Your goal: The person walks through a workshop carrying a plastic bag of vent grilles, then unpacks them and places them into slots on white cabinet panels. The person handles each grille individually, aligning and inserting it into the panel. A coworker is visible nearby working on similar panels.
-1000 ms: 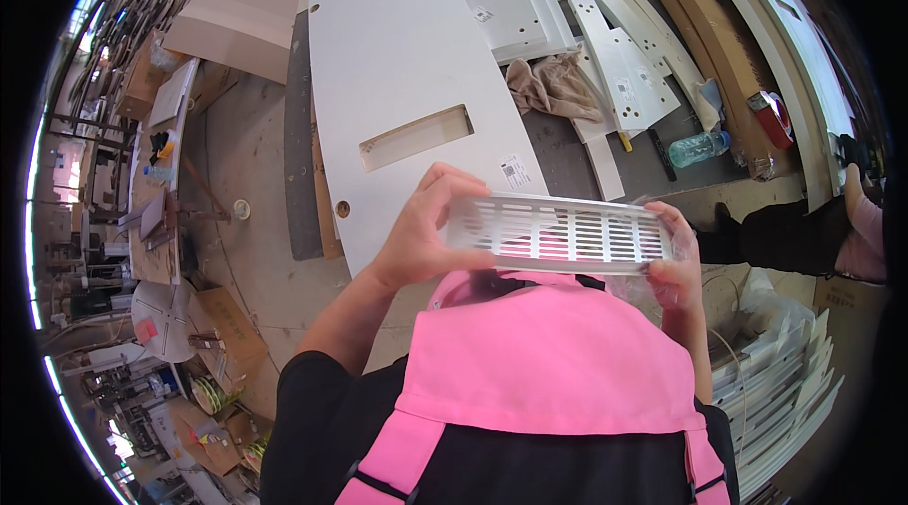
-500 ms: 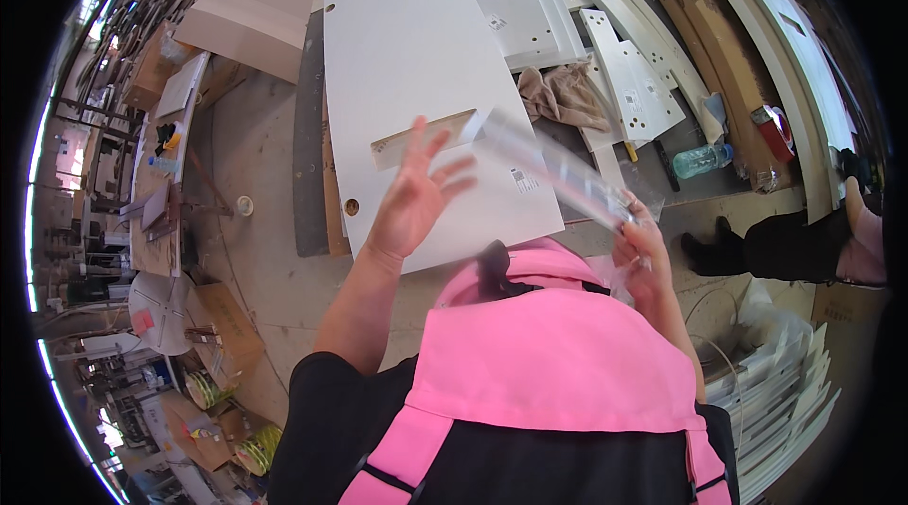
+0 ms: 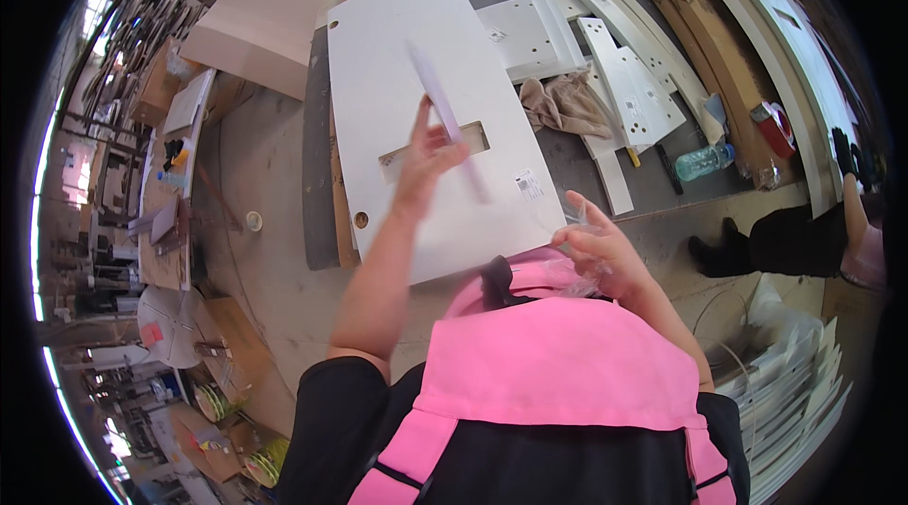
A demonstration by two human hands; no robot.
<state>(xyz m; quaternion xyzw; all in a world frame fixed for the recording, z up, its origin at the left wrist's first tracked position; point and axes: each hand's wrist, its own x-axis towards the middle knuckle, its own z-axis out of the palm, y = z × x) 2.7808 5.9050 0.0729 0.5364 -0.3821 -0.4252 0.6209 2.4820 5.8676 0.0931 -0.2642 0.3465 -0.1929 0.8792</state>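
Note:
A large white panel (image 3: 402, 42) lies in front of me, with a rectangular cutout (image 3: 476, 138), round holes near its left edge and a label close to its near right corner. Over the cutout, my left hand (image 3: 423, 169) is closed on a thin white strip (image 3: 433, 86), smeared by motion and slanting from upper left to lower right. At the panel's near right corner, my right hand (image 3: 610, 248) has its fingers bent around crumpled clear plastic film (image 3: 588, 278).
Right of the panel lie a brown cloth (image 3: 566, 103), several drilled white boards (image 3: 515, 32), a plastic bottle (image 3: 705, 161) and long cardboard boxes (image 3: 705, 42). A co-worker's dark-clothed leg (image 3: 790, 245) is at the right. A workbench (image 3: 168, 259) stands left.
The strip has passed from my right hand to my left, which has closed on it above the panel. My right hand has moved left and keeps the clear film.

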